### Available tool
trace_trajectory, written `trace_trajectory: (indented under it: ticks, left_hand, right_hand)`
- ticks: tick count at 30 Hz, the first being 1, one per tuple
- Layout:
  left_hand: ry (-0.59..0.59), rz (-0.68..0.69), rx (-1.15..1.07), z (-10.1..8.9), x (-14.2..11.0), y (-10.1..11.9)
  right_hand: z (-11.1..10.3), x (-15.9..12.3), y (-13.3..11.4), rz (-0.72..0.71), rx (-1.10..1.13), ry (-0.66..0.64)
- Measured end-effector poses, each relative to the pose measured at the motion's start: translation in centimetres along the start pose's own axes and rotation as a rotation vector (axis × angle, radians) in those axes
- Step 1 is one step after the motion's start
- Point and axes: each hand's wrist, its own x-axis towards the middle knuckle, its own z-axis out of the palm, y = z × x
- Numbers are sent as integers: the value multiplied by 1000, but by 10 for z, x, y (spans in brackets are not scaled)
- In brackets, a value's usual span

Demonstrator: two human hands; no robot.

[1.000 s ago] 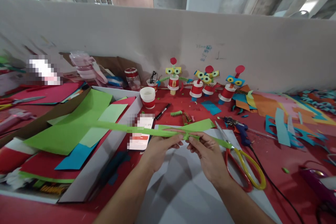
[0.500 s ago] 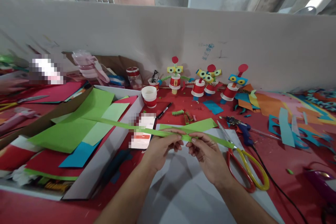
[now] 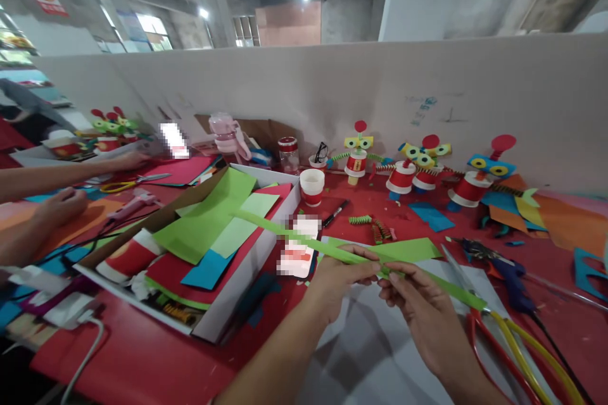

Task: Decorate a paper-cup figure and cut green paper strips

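Above a white sheet (image 3: 365, 361), my left hand (image 3: 337, 281) and my right hand (image 3: 425, 313) are close together, fingertips pinched on narrow green paper strips (image 3: 285, 231). One length runs left from my fingers over the phone towards the box. Another length (image 3: 458, 292) extends right, reaching the scissors. My fingers hide how the strips meet. Scissors with red and yellow handles (image 3: 510, 335) lie beside my right hand. A wider green paper piece (image 3: 411, 248) rests behind both hands. Small coiled paper springs (image 3: 360, 220) lie farther back.
On the left stands a box (image 3: 247, 253) of coloured paper. A paper cup (image 3: 312, 186), a marker (image 3: 335, 213) and a phone (image 3: 301, 247) are near it. Cup robots (image 3: 356, 161) line the partition. A glue gun (image 3: 510, 278) sits right. A co-worker's hands (image 3: 61, 209) are far left.
The view has swung left, so the tabletop things appear farther right and the co-worker's arms now show. Both my hands keep their pinch on the green strips, with only slight finger movement.
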Motion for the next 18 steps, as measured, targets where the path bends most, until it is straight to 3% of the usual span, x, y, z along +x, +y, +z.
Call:
trace_trajectory:
  ticks: [8, 12, 14, 18]
  left_hand:
    - [69, 131, -79, 3, 3, -8]
    - [28, 91, 95, 4, -1, -12]
    - [-223, 21, 250, 4, -6, -6]
    - [-1173, -315, 323, 1, -18, 22]
  right_hand:
    - [-5, 6, 14, -90, -68, 1]
    - [-4, 11, 6, -152, -64, 70]
    - [-4, 13, -5, -148, -10, 123]
    - [-15, 19, -30, 14, 55, 93]
